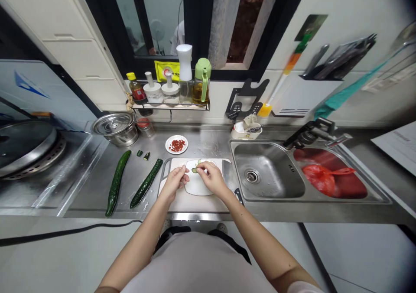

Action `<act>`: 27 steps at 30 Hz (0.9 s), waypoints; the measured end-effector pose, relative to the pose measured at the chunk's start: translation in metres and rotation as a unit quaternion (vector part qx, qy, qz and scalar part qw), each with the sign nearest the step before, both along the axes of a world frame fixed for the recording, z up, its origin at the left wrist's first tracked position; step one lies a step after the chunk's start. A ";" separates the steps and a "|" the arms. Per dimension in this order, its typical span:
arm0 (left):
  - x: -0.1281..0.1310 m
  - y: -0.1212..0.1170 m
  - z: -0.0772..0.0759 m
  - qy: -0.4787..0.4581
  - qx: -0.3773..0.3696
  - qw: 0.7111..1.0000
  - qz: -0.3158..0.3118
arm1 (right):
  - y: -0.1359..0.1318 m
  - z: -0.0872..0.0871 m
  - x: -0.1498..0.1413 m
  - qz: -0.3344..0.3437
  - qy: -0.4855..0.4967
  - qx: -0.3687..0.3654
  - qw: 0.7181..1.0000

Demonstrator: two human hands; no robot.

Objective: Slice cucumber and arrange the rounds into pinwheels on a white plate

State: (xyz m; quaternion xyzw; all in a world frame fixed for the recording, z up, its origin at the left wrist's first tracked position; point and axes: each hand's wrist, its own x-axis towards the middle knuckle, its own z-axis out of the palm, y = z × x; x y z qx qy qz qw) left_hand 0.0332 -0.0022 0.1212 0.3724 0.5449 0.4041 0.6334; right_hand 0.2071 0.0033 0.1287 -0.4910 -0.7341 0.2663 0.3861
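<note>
My right hand (212, 177) pinches a thin green cucumber slice (194, 170) above a white plate (199, 190). Another pale slice (199, 161) shows at the plate's far rim. The plate rests on a white cutting board (175, 204) with grey ends. Over the board's left part, my left hand (176, 181) has its fingers curled in; whatever they hold is hidden. Left of the board lie two whole-looking cucumbers, one nearer (146, 183) and one farther left (117, 183). Two small cut ends (146, 156) sit behind them.
A small dish of chopped red pieces (177, 144) stands behind the board. A knife (239, 196) lies at the board's right edge, beside the sink (269, 191). A red bag (320, 180) fills the second basin. A lidded pot (115, 128) and a seasoning shelf (172, 107) are at the back.
</note>
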 end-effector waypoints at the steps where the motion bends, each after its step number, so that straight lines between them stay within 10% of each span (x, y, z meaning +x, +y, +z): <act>1: 0.000 0.001 0.004 -0.014 -0.027 0.999 -0.031 | 0.000 0.002 0.003 0.009 -0.013 0.021 1.000; 12: 0.012 0.012 0.018 -0.107 -0.076 0.989 -0.066 | 0.005 0.010 0.014 0.052 -0.069 0.127 0.988; 27: 0.011 0.015 0.025 -0.047 -0.002 0.998 -0.042 | 0.007 0.005 0.012 0.056 -0.038 0.070 0.995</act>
